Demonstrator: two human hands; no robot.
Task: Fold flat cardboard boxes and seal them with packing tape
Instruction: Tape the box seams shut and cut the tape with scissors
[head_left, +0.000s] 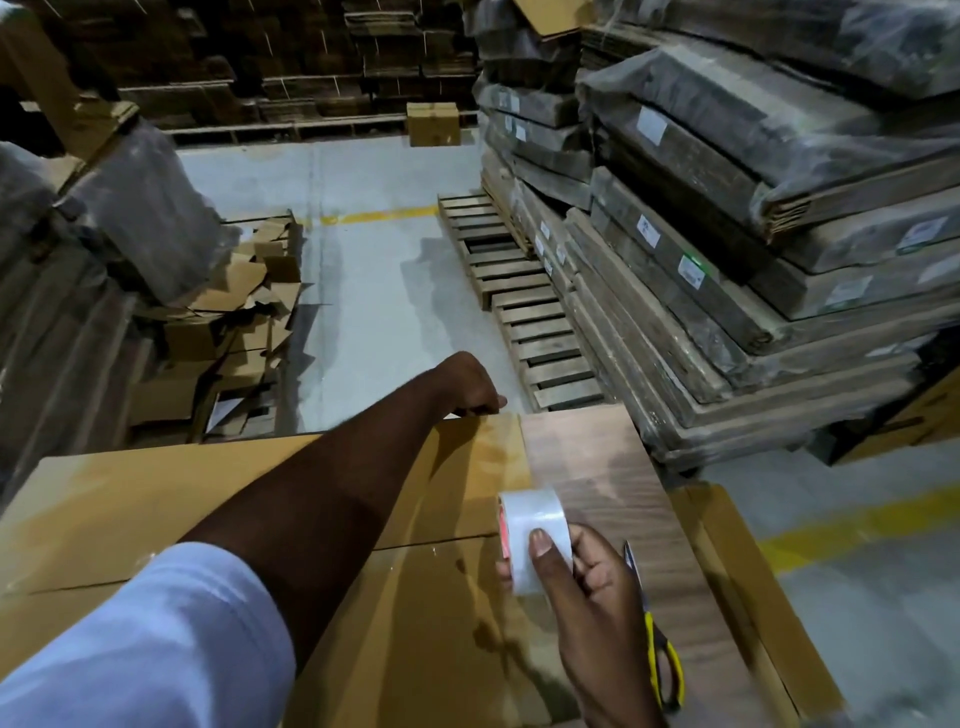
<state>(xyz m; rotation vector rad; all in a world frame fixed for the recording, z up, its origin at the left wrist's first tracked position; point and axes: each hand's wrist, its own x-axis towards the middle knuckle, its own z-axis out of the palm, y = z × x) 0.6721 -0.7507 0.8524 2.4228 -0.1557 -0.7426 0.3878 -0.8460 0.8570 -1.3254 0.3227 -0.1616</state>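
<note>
The sealing step is in hand. A folded cardboard box lies flaps-up on the wood-grain counter, its centre seam running across the top. The left hand reaches to the box's far edge, fingers curled down over it, apparently pinning the loose end of the tape there, though the strip itself is too clear to make out. The right hand grips the roll of packing tape, thumb across its outer face, just above the box's near right part. Yellow-handled scissors lie on the counter beside that hand. The next move likely calls for drawing the roll back toward the body, keeping the strip taut, then cutting.
</note>
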